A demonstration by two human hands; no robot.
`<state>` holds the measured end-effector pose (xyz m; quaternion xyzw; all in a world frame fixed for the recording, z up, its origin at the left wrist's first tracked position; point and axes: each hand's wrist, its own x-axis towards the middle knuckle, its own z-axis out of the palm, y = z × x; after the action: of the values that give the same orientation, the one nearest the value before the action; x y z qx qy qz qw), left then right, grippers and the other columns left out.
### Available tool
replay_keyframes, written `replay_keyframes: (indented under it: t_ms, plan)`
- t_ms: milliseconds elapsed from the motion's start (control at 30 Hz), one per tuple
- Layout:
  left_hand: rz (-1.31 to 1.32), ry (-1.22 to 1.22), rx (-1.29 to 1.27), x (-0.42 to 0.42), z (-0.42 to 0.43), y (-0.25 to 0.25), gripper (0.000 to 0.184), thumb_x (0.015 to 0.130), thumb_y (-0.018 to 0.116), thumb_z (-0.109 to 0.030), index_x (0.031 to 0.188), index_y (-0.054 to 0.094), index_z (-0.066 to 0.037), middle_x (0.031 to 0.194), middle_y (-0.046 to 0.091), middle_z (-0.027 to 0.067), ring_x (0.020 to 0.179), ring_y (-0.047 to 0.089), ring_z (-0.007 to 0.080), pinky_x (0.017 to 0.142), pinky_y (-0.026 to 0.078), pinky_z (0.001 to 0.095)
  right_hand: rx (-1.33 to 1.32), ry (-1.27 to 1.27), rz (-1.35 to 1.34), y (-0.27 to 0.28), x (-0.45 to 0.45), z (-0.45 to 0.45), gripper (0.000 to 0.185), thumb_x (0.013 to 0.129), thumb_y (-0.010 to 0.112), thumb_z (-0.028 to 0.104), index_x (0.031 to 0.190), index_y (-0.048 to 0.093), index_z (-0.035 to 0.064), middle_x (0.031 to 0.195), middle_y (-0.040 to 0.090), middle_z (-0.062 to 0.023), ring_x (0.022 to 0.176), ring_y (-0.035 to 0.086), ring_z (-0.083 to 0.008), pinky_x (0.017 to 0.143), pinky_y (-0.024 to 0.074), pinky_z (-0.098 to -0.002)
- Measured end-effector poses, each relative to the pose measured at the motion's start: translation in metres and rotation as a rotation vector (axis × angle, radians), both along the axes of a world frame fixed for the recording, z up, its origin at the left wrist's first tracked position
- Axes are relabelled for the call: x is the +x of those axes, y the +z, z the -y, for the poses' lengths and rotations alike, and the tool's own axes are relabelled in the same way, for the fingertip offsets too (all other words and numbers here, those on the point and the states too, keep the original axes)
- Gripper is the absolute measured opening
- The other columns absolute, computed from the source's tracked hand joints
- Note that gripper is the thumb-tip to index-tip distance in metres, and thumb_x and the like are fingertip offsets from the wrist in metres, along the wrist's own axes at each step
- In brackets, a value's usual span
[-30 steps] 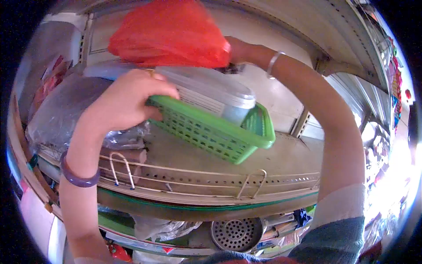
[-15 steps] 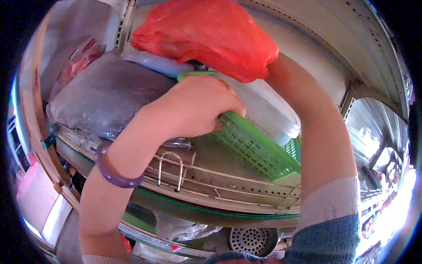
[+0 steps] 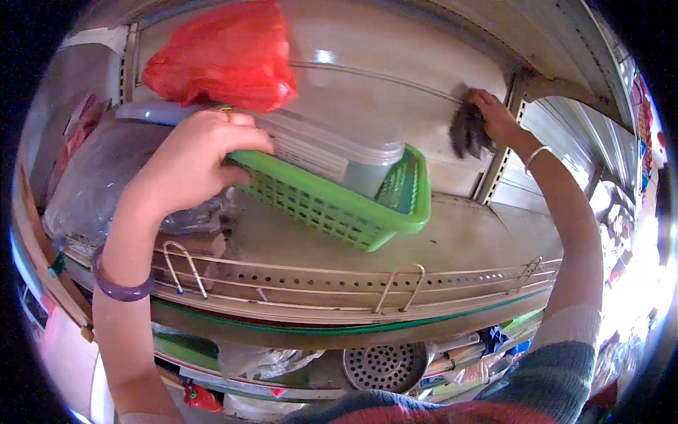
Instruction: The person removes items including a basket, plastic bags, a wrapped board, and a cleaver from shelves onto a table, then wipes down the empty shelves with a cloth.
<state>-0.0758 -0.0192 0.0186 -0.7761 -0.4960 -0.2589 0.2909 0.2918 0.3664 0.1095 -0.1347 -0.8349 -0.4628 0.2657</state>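
My left hand grips the rim of a green plastic basket, which is tilted above the shelf. A clear lidded plastic container lies in the basket. On top, at its left end, rests a red plastic bag; its contents are hidden. Far to the right, my right hand is closed on a dark grey cloth held against the shelf's back panel, near the upright post.
A bundle in clear plastic sits at the left of the shelf. A wire guard rail runs along the front edge. A perforated metal pan shows on the level below. A slotted upright stands at the right.
My right hand has come out from behind the red bag and moved right to the back panel, with the cloth now visible. In the picture, the basket, bag and left hand sit further left.
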Motion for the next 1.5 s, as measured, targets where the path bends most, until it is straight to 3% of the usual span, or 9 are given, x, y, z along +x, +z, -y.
replay_keyframes:
  t_ms: [367,467,533,633,933,1167,1300,1400,1500]
  plan:
    - [0.043,0.007,0.086,-0.003,-0.003,0.005,0.037,0.054,0.069,0.007,0.09,0.061,-0.001,0.088,0.062,0.0099,0.087,0.059,0.0265,0.081,0.045,0.0347,-0.32,-0.094,-0.076,0.002,0.026,0.018,0.028,0.072,0.052,0.004,0.1,0.058,0.0031,0.109,0.054,-0.0165,0.1,0.054,-0.0339,0.089,0.045,-0.0412]
    - [0.115,-0.03,0.093,-0.015,0.0,0.009,0.045,0.056,0.068,0.006,0.1,0.06,-0.001,0.097,0.063,0.01,0.096,0.059,0.0244,0.089,0.044,0.0331,-0.981,-0.28,-0.237,-0.032,-0.001,0.062,0.039,0.079,0.047,0.003,0.118,0.051,0.001,0.118,0.054,-0.0162,0.113,0.049,-0.0272,0.1,0.0365,-0.0352]
    - [0.113,-0.018,0.078,-0.024,0.0,0.014,0.048,0.058,0.068,0.007,0.104,0.058,0.0,0.099,0.063,0.0101,0.099,0.058,0.0237,0.09,0.044,0.0326,-1.591,-0.217,0.026,-0.071,0.001,0.071,0.051,0.09,0.044,0.023,0.135,0.035,0.0001,0.134,0.043,-0.0177,0.125,0.038,-0.0251,0.106,0.0283,-0.0364]
    - [0.06,-0.037,0.068,-0.029,-0.005,0.012,0.048,0.058,0.068,0.007,0.105,0.058,0.0,0.1,0.063,0.0106,0.098,0.059,0.024,0.087,0.045,0.0319,-1.557,-0.508,0.375,-0.1,-0.061,0.144,0.068,0.093,0.04,0.04,0.142,0.015,0.0,0.143,0.027,-0.0197,0.131,0.027,-0.0277,0.109,0.0211,-0.0358]
    - [0.09,-0.049,0.143,-0.026,-0.007,0.008,0.048,0.058,0.071,0.004,0.105,0.061,-0.001,0.099,0.065,0.0116,0.096,0.062,0.0231,0.086,0.047,0.0324,-1.21,0.325,0.95,-0.11,-0.172,0.241,0.06,0.095,0.04,0.039,0.144,0.019,0.0114,0.149,0.011,-0.0171,0.139,0.01,-0.0279,0.11,0.0124,-0.0379]
    - [0.091,-0.04,0.047,-0.02,0.009,0.014,0.045,0.061,0.072,-0.002,0.105,0.061,-0.002,0.097,0.064,0.0169,0.094,0.061,0.0298,0.08,0.047,0.0375,-0.967,0.748,0.574,-0.147,-0.22,0.241,0.038,0.088,0.05,0.015,0.126,0.048,0.008,0.126,0.048,-0.0178,0.116,0.046,-0.0335,0.101,0.0351,-0.0413]
    - [0.091,-0.037,0.1,-0.022,0.0,0.008,0.045,0.059,0.071,0.001,0.103,0.062,-0.003,0.096,0.065,0.0145,0.094,0.062,0.0274,0.082,0.047,0.036,-0.895,0.685,0.48,-0.151,-0.225,0.246,0.036,0.087,0.051,0.014,0.122,0.049,0.0076,0.12,0.051,-0.0188,0.113,0.048,-0.0355,0.097,0.0393,-0.0418]
    - [0.065,-0.069,0.187,-0.031,-0.012,0.003,0.047,0.058,0.07,0.003,0.104,0.061,-0.003,0.099,0.065,0.0117,0.095,0.062,0.025,0.084,0.048,0.0332,-0.429,0.692,0.454,-0.138,-0.203,0.267,0.034,0.088,0.053,0.013,0.122,0.051,0.0058,0.121,0.051,-0.0174,0.114,0.05,-0.0305,0.095,0.0401,-0.0399]
    - [0.071,-0.055,0.169,-0.032,-0.012,0.003,0.047,0.058,0.071,0.002,0.104,0.061,-0.003,0.099,0.065,0.0119,0.094,0.062,0.0252,0.084,0.048,0.0331,-0.606,0.904,0.534,-0.121,-0.191,0.283,0.028,0.086,0.057,0.01,0.113,0.057,0.0063,0.109,0.057,-0.0144,0.099,0.057,-0.0268,0.088,0.0438,-0.0369]
